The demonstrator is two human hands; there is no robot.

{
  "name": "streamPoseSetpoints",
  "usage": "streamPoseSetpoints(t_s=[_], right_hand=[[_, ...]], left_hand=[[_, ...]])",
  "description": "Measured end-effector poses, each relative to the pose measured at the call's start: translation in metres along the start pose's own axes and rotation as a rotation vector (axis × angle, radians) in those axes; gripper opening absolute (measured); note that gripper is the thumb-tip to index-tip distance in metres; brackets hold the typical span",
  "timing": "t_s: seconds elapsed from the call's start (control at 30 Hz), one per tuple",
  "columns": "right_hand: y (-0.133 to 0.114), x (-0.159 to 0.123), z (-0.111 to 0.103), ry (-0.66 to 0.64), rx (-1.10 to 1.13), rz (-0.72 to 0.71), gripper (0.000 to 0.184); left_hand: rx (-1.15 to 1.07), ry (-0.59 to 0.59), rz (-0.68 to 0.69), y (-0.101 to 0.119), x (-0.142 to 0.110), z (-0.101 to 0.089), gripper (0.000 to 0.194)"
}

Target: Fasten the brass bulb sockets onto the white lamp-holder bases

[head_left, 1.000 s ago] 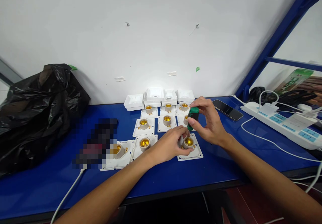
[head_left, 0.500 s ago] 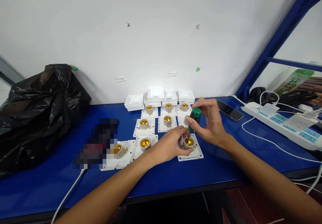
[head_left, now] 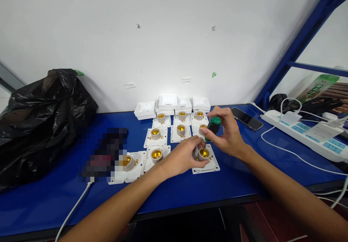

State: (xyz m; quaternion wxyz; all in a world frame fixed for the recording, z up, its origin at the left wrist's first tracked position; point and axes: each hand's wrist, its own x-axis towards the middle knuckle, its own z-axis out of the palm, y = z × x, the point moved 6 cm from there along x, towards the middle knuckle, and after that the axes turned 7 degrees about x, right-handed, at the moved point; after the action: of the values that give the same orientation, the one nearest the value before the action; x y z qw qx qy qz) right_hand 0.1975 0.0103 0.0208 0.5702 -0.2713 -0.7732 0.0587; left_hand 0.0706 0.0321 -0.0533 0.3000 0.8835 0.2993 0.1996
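Observation:
A white square lamp-holder plate (head_left: 210,166) with a brass-lined socket (head_left: 203,154) lies on the blue table (head_left: 190,193). My left hand (head_left: 182,157) is closed on the socket's left side and steadies it. My right hand (head_left: 227,133) is closed round the green handle of a screwdriver (head_left: 212,127), whose tip points down into the socket. Several more lamp holders of the same kind (head_left: 155,135) lie in rows behind and to the left.
White back boxes (head_left: 166,104) are stacked against the wall. A black plastic bag (head_left: 40,122) fills the left end. A phone (head_left: 246,118) lies behind my right hand, a white power strip (head_left: 307,135) with cables at the right. A blue frame post (head_left: 301,41) slants up.
The screwdriver's handle has tilted and shifted a little to the right as my right hand turns it. My left hand and the plate have stayed put.

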Motion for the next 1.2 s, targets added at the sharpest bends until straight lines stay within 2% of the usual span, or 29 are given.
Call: streamPoseSetpoints(t_s=[0.17,0.33,0.5,0.67,0.9,1.2], right_hand=[[-0.0016,0.002,0.005,-0.111,0.043,0.002,0.02],[-0.0058,0.0045,0.0002,-0.053,-0.034,-0.035,0.02],[-0.0053,0.0053,-0.0025,-0.04,-0.031,-0.01,0.018],[0.0,0.0033,-0.0015,-0.004,0.045,0.041,0.023],[0.0032,-0.0004,-0.004,0.058,-0.013,0.045,0.031],[-0.0055,0.0033,0.0021,-0.071,0.068,-0.017,0.03]], left_hand=[[0.002,-0.003,0.0,-0.0008,-0.0004,0.0011,0.033],[0.001,-0.003,-0.006,-0.0008,-0.0003,0.0003,0.032],[-0.003,-0.015,-0.004,0.001,0.0002,-0.0006,0.031],[-0.003,-0.009,-0.015,-0.0002,-0.0001,0.0002,0.031],[-0.01,-0.017,-0.022,0.0001,0.0003,-0.0002,0.031],[0.002,-0.003,-0.01,-0.0019,0.0007,0.001,0.031]])
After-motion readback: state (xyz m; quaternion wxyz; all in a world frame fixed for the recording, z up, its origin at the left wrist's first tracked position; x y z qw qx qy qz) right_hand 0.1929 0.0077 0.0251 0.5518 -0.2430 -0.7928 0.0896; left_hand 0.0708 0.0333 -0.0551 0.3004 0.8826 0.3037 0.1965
